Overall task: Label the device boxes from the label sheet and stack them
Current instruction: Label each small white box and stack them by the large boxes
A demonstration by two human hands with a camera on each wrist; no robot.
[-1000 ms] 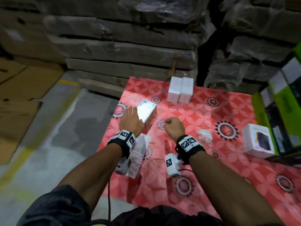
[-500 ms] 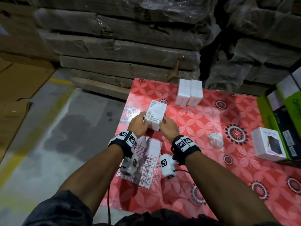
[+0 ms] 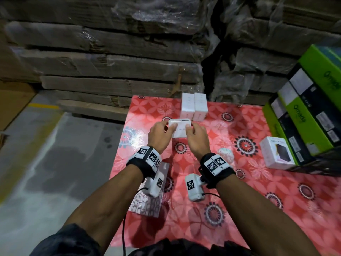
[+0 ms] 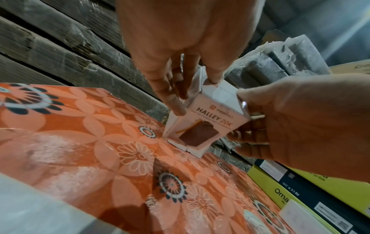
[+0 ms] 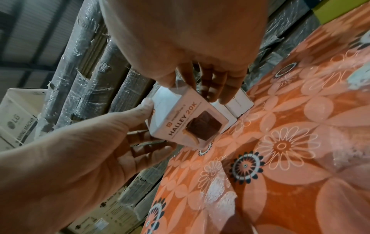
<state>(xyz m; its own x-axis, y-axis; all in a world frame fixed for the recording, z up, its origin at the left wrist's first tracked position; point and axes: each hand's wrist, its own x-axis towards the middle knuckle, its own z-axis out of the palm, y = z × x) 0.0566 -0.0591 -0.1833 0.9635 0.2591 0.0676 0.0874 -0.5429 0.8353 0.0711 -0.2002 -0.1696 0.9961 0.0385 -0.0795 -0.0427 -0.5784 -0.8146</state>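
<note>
Holding one white device box between them, the left hand and the right hand each grip a side, thumbs on top and fingers curled beneath. The box is lifted above the red floral tablecloth, toward the table's far edge, its printed front, reading "HALLEY 20K", facing down. Just beyond it, two more white boxes lie side by side, touching, at the far edge. A fourth white box, with a dark device pictured on it, rests near the right edge, against a stack of green and black cartons; there seem to be four, though the stack runs out of view. One label sheet lies near the left edge, partly hidden under the left wrist. One small crumpled white wad sits between the right wrist and the fourth box. Wrapped cardboard stacks rise behind the table.
</note>
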